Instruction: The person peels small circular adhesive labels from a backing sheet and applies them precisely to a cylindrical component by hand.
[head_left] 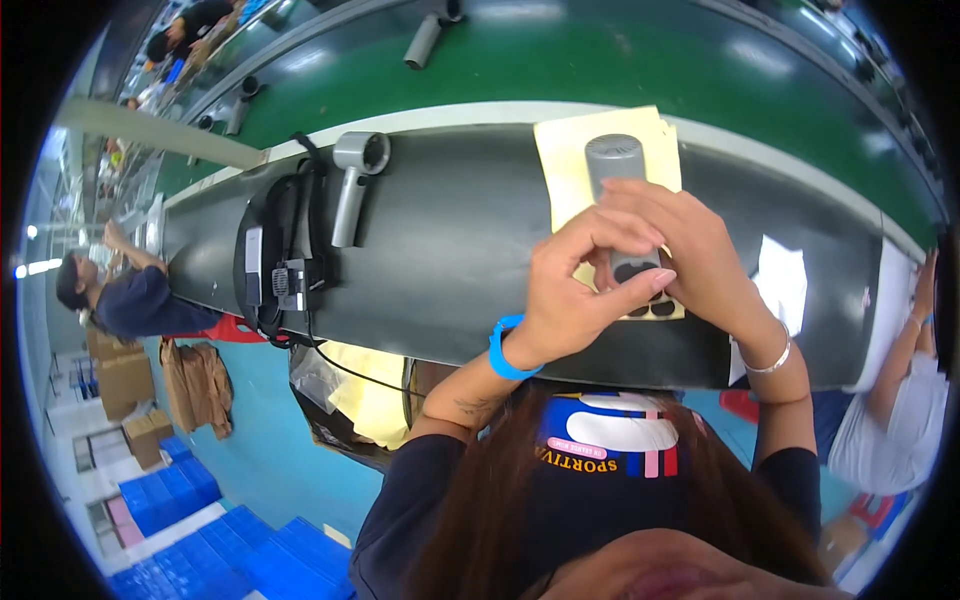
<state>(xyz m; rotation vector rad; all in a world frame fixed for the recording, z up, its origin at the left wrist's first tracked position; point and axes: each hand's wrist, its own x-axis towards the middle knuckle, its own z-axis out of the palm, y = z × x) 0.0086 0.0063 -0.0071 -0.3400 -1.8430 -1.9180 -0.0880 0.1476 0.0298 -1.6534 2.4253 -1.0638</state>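
Note:
A grey cylindrical device (613, 156), with a vented round end facing away from me, lies on pale yellow sheets (562, 178). My right hand (692, 238) arches over its middle with bent fingers around it. On the near side, my left hand (580, 275) is curled, its thumb and fingertips meeting close to the right fingers at the device's near end. Whatever the left fingertips pinch is too small or hidden to make out. Black oval stickers (660, 309) show on the sheet just below my left thumb.
To the left stand a grey hair dryer (350, 190) and a black strap with camera gear (280, 250) on the dark bench (440, 240). A white paper (782, 283) lies right. Beyond runs a green conveyor (560, 65) with other dryers. People sit at both sides.

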